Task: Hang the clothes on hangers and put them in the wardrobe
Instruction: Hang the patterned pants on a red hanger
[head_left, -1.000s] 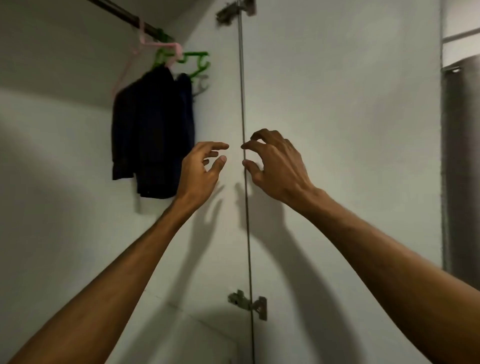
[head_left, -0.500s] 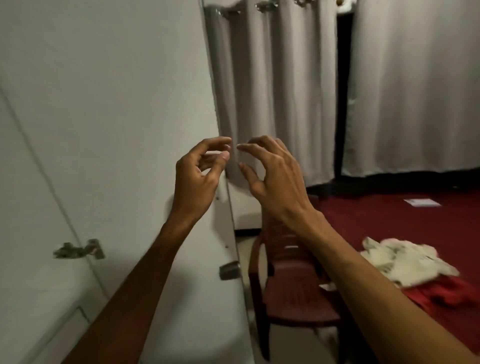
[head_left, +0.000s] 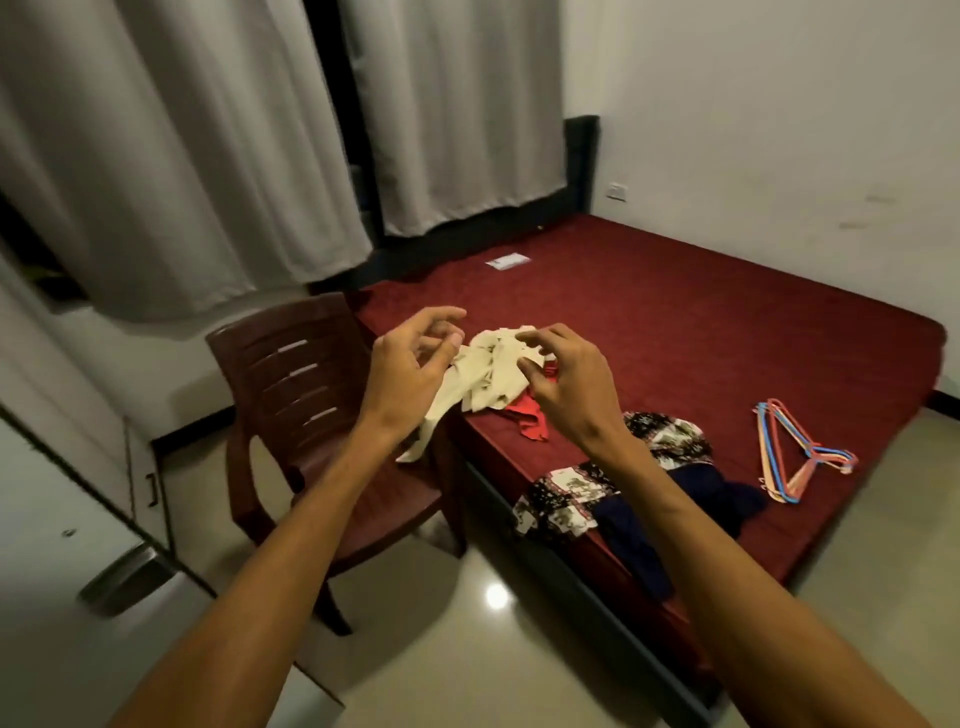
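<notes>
Both hands up in front of the view, nothing in either. Left hand (head_left: 405, 374): fingers loosely curled, thumb and forefinger apart. Right hand (head_left: 571, 387): fingers bent, spread a little, palm down. They frame a crumpled cream garment (head_left: 483, 382) lying at the near corner of the bed (head_left: 727, 322). Whether either hand touches it I cannot tell; they look to be held above it. One end of the cream garment trails off the bed edge toward a dark brown plastic chair (head_left: 291, 395) that stands just beside the bed. A red garment (head_left: 530, 423) lies against the cream one, partly under it. Further along the near edge is a black-and-white patterned garment (head_left: 563, 501), with a navy garment (head_left: 696, 493) touching it; both drape over the side. A bundle of plastic hangers (head_left: 789, 457), pink, blue and peach, lies on the maroon cover, apart from the clothes. Small white paper (head_left: 508, 261) sits at the far side of the bed. Grey curtains (head_left: 182, 156) hang behind. White wardrobe door (head_left: 57, 597) shows at lower left.
</notes>
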